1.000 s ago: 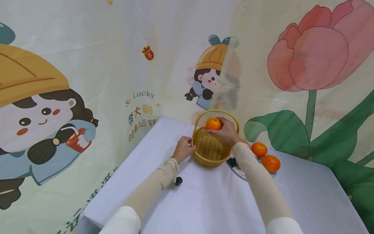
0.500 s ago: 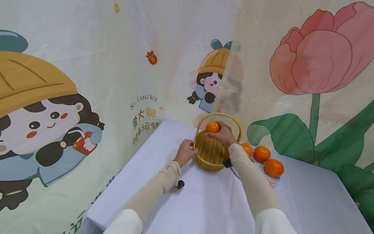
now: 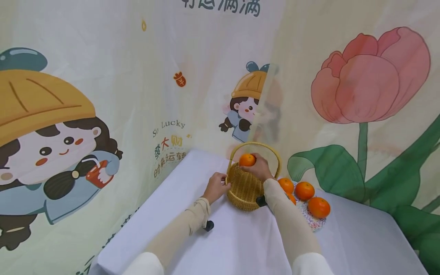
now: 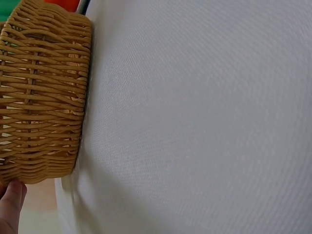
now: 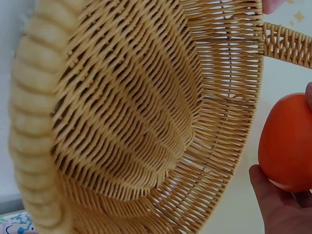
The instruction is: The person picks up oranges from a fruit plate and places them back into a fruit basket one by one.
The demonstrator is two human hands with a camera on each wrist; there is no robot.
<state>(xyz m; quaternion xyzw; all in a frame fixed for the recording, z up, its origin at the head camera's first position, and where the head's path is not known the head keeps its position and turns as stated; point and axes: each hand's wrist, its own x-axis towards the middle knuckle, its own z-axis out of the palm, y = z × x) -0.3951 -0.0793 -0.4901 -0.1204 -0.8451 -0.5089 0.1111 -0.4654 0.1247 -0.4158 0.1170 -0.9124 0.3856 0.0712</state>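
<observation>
A woven wicker basket (image 3: 243, 200) with a tall arched handle stands on the table. My left hand (image 3: 215, 187) pinches its left side near the foot of the handle; in the left wrist view only a thumb or finger (image 4: 12, 204) shows at the rim. My right hand (image 3: 260, 168) holds an orange (image 3: 247, 159) above the basket, inside the handle's arch. In the right wrist view the basket's woven floor (image 5: 131, 107) is bare, and the orange (image 5: 287, 144) sits in the fingers beyond the rim. The hidden fingertips of the right hand cannot be made out.
A patterned plate (image 3: 314, 222) lies right of the basket, partly behind my right forearm. Several more oranges (image 3: 319, 207) rest on it. White cloth covers the table (image 3: 240, 240); a printed backdrop (image 3: 206, 57) hangs behind. Each wrist bears a small black camera (image 3: 208, 226).
My right forearm has swung left and the wrist has turned slightly, uncovering more oranges on the plate. The orange stays above the basket. The left hand keeps its hold. The head view has tilted upward.
</observation>
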